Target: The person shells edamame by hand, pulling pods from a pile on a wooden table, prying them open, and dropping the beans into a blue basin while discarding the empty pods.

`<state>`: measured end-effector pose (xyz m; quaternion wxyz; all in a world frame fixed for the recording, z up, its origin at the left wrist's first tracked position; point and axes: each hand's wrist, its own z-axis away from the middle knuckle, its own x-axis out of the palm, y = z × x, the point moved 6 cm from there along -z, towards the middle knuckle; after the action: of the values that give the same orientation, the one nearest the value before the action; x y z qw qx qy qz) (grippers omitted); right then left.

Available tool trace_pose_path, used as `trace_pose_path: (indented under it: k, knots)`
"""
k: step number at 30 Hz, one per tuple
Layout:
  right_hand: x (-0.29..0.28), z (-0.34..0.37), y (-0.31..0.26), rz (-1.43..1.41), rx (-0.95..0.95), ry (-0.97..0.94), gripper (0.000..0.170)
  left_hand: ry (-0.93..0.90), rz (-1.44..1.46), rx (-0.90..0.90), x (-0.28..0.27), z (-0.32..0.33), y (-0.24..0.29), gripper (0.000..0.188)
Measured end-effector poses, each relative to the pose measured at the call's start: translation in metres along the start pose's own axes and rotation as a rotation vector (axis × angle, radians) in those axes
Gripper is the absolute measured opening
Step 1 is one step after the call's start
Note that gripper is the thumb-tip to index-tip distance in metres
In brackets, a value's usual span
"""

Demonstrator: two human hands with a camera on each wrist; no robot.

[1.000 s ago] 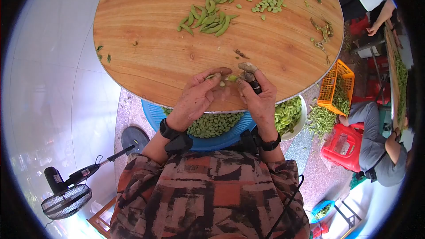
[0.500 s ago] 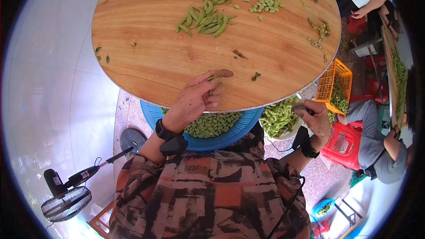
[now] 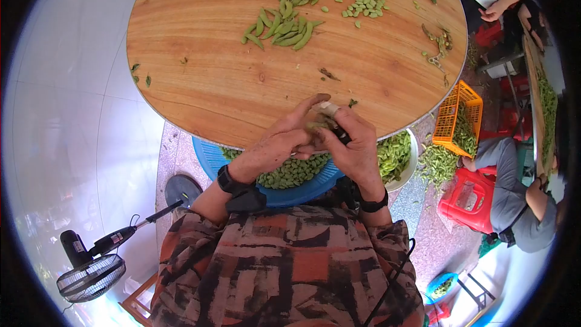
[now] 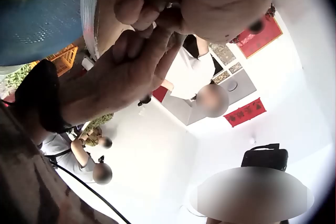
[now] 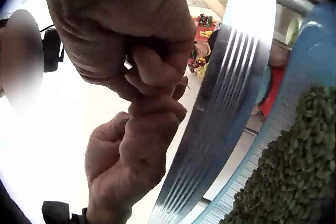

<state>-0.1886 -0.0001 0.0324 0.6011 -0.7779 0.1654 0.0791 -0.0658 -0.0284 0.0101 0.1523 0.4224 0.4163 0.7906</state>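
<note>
Both hands meet above the near edge of the round wooden table [image 3: 212, 85]. My left hand [image 3: 275, 145] comes in from the left with curled fingers, pinching a blurred greenish pod [image 3: 316, 125]. Against it, my right hand [image 3: 357, 148] grips at the same pod with thumb and fingers, a black band round one finger. In the left wrist view the left hand [image 4: 210, 3] is above the right hand [image 4: 110, 87]. The right wrist view has the right hand [image 5: 121, 29] over the left hand [image 5: 136, 155], fingertips touching; the pod is mostly hidden.
Green pods [image 3: 290, 33] and loose beans [image 3: 366, 5] lie on the table's far part. Below its edge are a blue basket [image 3: 206, 160] of shelled beans and a bowl of pods [image 3: 393, 157]. An orange crate [image 3: 448, 121], red stool [image 3: 466, 200] and seated person [image 3: 514, 188] are right.
My right hand swung out to the right over the bowl of pods, then came back against the left. The left hand stayed by the table edge, its fingers now lower and further right.
</note>
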Motion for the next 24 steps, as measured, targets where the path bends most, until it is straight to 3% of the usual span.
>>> trace_pose_path:
  k: [4, 6, 7, 9, 10, 12, 14, 16, 18, 19, 21, 24]
  knots:
    - [-0.032, 0.007, 0.016, -0.241, 0.217, 0.036, 0.031, 0.104, 0.017, 0.010, -0.018, 0.014, -0.001, 0.064]
    - [-0.064, 0.015, 0.018, -0.258, 0.282, 0.016, 0.031, -0.143, -0.281, 0.055, -0.028, 0.026, -0.007, 0.044]
    - [-0.082, 0.021, 0.020, -0.236, 0.271, 0.001, 0.032, -0.140, -0.282, 0.058, -0.031, 0.031, -0.004, 0.044]
    - [-0.121, 0.037, 0.025, -0.022, 0.149, -0.057, 0.029, -0.416, -0.795, 0.115, -0.015, 0.047, 0.003, 0.027]
    - [-0.136, 0.048, 0.033, -0.086, 0.168, -0.096, 0.029, -0.409, -0.801, 0.119, -0.016, 0.052, 0.012, 0.027]
    - [-0.149, 0.058, 0.040, -0.151, 0.183, -0.139, 0.029, -0.288, -0.818, 0.124, -0.026, 0.055, 0.032, 0.024]
    - [-0.166, 0.060, 0.047, 0.081, 0.302, 0.048, 0.025, 0.093, -0.887, 0.262, -0.056, 0.050, 0.063, 0.021]
    - [-0.164, 0.058, 0.047, 0.017, 0.365, 0.129, 0.023, 0.455, -1.234, 0.465, -0.079, 0.030, 0.104, 0.022]
    - [-0.156, 0.052, 0.049, -0.045, 0.421, 0.244, 0.019, 0.685, -1.482, 0.578, -0.099, 0.013, 0.134, 0.027]
    - [-0.148, 0.046, 0.047, -0.045, 0.417, 0.247, 0.019, 0.684, -1.483, 0.584, -0.109, 0.003, 0.140, 0.027]
    - [-0.132, 0.036, 0.044, -0.083, 0.411, 0.225, 0.020, 0.562, -1.768, 0.662, -0.115, -0.014, 0.142, 0.028]
    - [-0.111, 0.028, 0.046, -0.116, 0.383, 0.193, 0.020, 0.528, -1.769, 0.625, -0.130, -0.026, 0.141, 0.029]
